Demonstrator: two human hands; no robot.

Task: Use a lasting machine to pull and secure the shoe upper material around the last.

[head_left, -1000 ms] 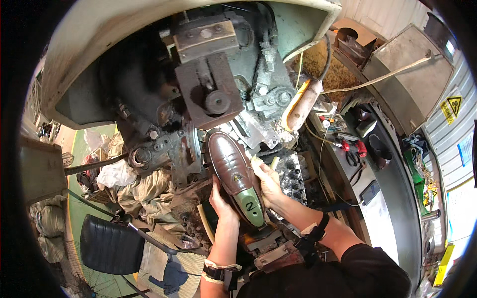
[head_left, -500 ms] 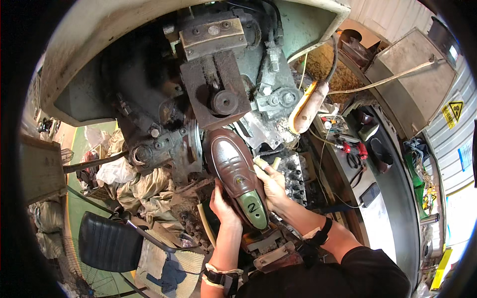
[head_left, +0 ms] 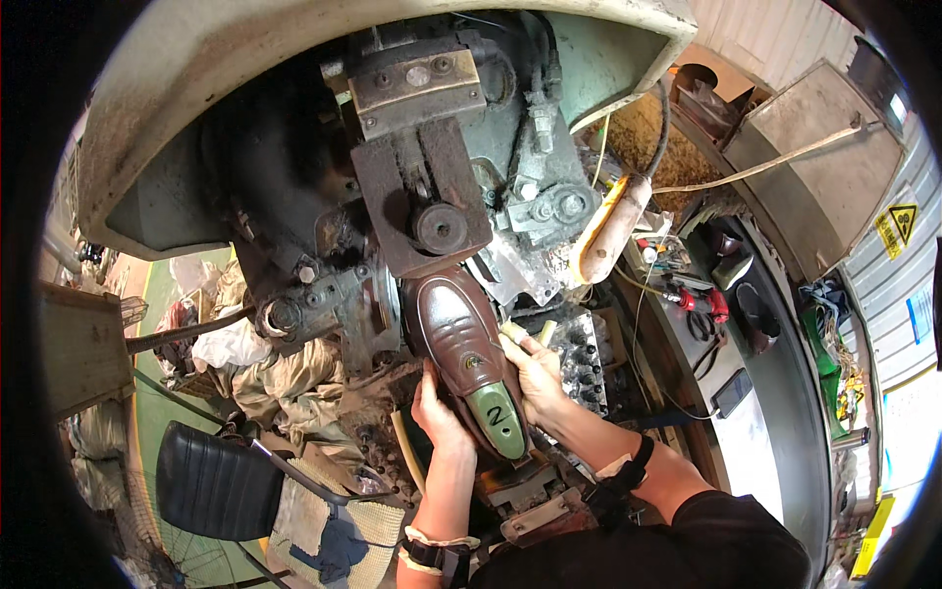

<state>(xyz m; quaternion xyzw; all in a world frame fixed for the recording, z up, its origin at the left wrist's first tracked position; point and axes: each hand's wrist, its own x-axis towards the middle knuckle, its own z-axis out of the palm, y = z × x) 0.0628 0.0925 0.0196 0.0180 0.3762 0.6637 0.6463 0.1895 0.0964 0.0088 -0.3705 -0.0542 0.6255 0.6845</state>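
A dark brown leather loafer [head_left: 456,329] sits on a green shoe last [head_left: 498,420], whose heel end points toward me. My left hand [head_left: 437,412] is closed against the shoe's left side. On the other side my right hand [head_left: 535,373] grips it, with pale wrapping on some fingertips. The toe reaches under the dark metal block [head_left: 417,196] of a large machine, close below its round knob [head_left: 441,228]. Whether toe and block touch, I cannot tell. The shoe's underside is hidden.
A lamp-like handle [head_left: 610,231] hangs on a cable to the right of the block. Further right, a conveyor [head_left: 785,412] carries dark shoes and a phone [head_left: 731,393]. A black chair [head_left: 218,481] stands at lower left, near piled cloth sacks [head_left: 294,388].
The shoe and both hands stay in nearly the same place; the shoe sits very slightly lower in view. The whole view has shifted a little.
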